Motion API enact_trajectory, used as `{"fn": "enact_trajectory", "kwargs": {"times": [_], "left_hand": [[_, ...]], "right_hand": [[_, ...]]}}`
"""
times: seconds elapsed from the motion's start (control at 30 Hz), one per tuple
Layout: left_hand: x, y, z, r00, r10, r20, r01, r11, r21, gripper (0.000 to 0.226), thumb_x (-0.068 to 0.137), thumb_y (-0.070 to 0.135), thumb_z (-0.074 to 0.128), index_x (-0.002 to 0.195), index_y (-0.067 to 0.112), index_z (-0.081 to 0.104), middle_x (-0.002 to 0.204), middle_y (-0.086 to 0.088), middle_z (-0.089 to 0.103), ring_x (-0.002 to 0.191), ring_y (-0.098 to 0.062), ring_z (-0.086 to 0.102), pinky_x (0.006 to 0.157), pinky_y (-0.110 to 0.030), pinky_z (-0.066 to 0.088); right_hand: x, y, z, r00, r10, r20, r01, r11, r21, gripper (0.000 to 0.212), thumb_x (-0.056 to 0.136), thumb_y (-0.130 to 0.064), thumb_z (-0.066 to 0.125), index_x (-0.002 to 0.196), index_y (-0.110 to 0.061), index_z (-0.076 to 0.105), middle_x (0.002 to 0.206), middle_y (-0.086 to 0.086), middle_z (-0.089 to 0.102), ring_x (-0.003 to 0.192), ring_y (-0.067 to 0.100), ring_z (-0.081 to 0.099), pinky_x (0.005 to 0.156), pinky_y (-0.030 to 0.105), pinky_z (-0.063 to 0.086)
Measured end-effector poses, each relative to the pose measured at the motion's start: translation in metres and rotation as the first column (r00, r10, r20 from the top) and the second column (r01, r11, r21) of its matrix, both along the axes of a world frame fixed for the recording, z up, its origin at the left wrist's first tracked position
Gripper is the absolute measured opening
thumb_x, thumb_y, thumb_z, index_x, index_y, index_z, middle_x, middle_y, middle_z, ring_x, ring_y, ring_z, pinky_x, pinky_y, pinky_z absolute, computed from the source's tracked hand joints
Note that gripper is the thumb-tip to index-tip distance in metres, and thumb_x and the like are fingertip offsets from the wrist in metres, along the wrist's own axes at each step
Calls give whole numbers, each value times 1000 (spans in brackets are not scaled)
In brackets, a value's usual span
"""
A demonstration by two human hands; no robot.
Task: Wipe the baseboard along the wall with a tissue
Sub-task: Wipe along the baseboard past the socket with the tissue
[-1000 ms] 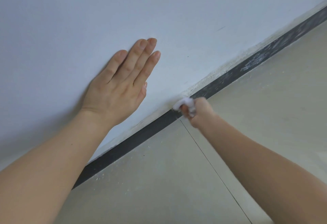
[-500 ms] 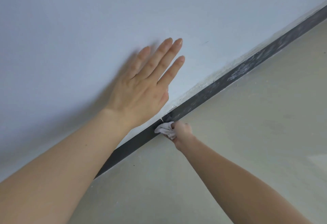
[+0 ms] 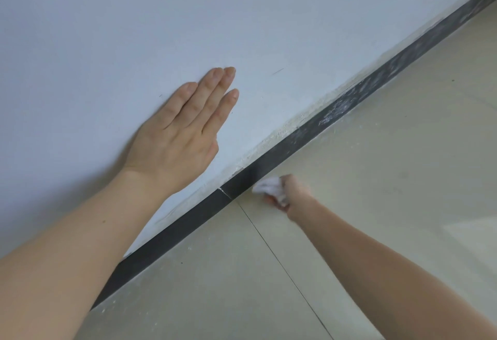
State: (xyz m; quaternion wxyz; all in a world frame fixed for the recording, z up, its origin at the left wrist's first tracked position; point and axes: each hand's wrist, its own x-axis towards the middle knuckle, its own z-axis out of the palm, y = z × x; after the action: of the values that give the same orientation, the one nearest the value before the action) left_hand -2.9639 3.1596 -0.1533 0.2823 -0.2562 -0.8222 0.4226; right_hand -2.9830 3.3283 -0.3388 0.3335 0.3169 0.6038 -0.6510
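Observation:
A dark grey baseboard (image 3: 188, 221) runs diagonally from the lower left to the upper right, between the white wall (image 3: 242, 17) and the pale tiled floor (image 3: 376, 178). My right hand (image 3: 291, 191) grips a crumpled white tissue (image 3: 269, 186) and holds it against the baseboard's lower edge near the middle; the hand is blurred. My left hand (image 3: 183, 135) lies flat on the wall above the baseboard, fingers straight and together. The baseboard to the upper right carries whitish dust smears (image 3: 363, 89). To the lower left it looks plain dark.
A thin tile joint (image 3: 282, 267) crosses the floor from the baseboard toward the bottom edge. A small white crack (image 3: 224, 191) marks a seam in the baseboard left of the tissue. White specks lie on the floor along the baseboard.
My right hand with the tissue slid left along the baseboard, then back to the right. My left hand has shifted along the wall and stays flat on it.

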Motion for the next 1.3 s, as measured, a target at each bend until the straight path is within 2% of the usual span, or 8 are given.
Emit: {"fn": "enact_trajectory", "kwargs": {"times": [0.17,0.37,0.53,0.73,0.87,1.0,1.13,1.3], "left_hand": [[0,0,0,1000,-10,6,10,1000,3,63,97,26,28,154,5,11,160,-12,12,146,-23,14,118,-36,7],[0,-1,0,1000,-16,22,16,1000,25,62,98,25,27,154,5,9,160,-14,7,147,-24,12,119,-36,6],[-2,-2,0,1000,-30,-7,30,999,13,63,97,26,29,154,5,12,160,-14,9,147,-25,14,119,-36,10],[0,-1,0,1000,-22,-3,22,1000,1,64,96,26,30,154,4,11,160,-14,11,146,-24,14,118,-36,9],[2,-1,2,999,-3,39,3,1000,7,63,98,25,25,154,4,6,160,-13,6,147,-24,8,119,-35,3],[3,-1,2,999,14,50,-14,1000,0,62,98,26,20,154,4,1,161,-14,1,147,-25,4,119,-35,-2],[1,-1,2,999,2,35,-2,1000,12,62,99,26,20,154,3,3,160,-15,1,147,-25,5,120,-35,1],[1,-1,0,1000,16,18,-15,1000,-21,63,98,27,21,154,4,4,161,-14,2,147,-25,6,119,-36,1]], "right_hand": [[8,-42,-6,986,-143,90,146,989,-31,7,91,-13,49,84,-11,50,57,5,47,47,16,42,50,23,35],[-48,34,4,857,-508,-87,502,861,-77,44,93,-12,45,137,-11,40,122,13,54,86,15,52,67,24,55],[-51,60,24,848,-515,-128,505,857,-101,31,89,-6,47,120,-4,50,89,6,51,70,18,56,63,29,57],[12,-29,26,996,43,80,-23,971,-236,36,88,-2,40,118,13,54,89,13,59,73,23,58,63,24,48],[-4,-31,36,989,-134,60,146,941,-304,30,87,1,39,112,-5,53,102,16,57,67,22,58,48,24,50],[-44,25,42,921,-379,-88,351,907,-232,42,46,-1,39,74,5,70,93,24,63,68,22,58,46,20,47],[-66,73,56,805,-568,-168,504,806,-311,23,70,10,46,71,3,68,81,12,70,80,19,63,54,20,54],[-25,26,29,968,-250,18,249,951,-185,17,92,-7,43,109,-6,48,104,11,52,65,17,58,44,23,53]]}}
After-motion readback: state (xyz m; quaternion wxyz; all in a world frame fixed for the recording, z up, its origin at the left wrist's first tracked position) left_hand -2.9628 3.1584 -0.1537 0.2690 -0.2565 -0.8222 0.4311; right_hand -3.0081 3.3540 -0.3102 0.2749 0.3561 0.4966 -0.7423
